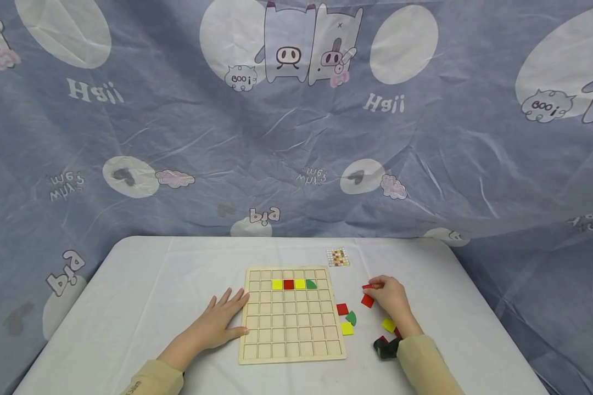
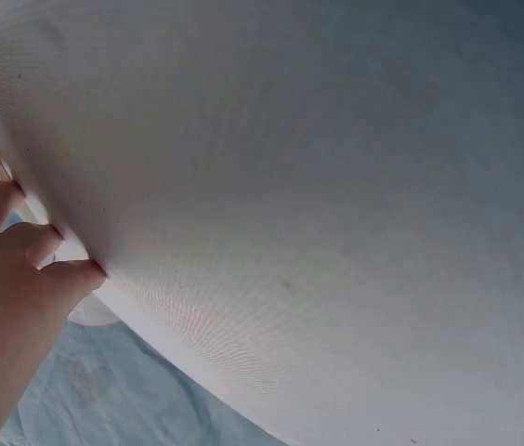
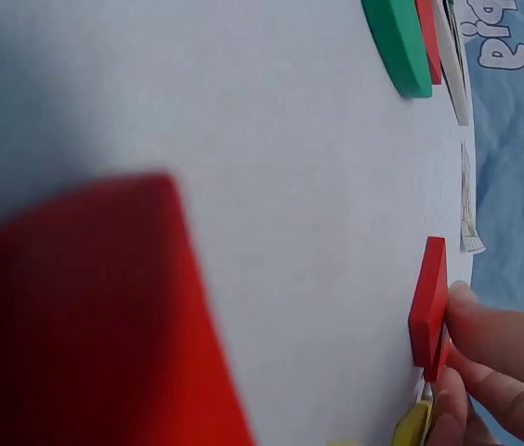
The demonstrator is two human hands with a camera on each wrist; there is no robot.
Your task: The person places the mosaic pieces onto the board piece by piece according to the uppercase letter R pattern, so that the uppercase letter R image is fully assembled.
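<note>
My left hand [image 1: 216, 323] lies with fingers spread beside the wooden grid board [image 1: 292, 360], its fingertips and thumb at the board's left edge. In the upper part of the grid sit a yellow square tile [image 1: 277, 285], a red one [image 1: 289, 285], another yellow one [image 1: 300, 284] and a green quarter-circle piece [image 1: 311, 284]. To the right of the board, my right hand [image 1: 391, 296] pinches a red square tile [image 1: 366, 288] between thumb and fingers. Another red tile [image 1: 368, 300] overlaps it; the right wrist view shows red tiles [image 3: 427, 302] close at the fingertips.
Between board and right hand lie a red tile [image 1: 342, 309], a green quarter-circle [image 1: 351, 317] and a yellow tile [image 1: 347, 328]. More yellow [image 1: 388, 325] and red pieces lie by the right wrist, partly hidden. A small patterned card [image 1: 338, 257] lies behind the board.
</note>
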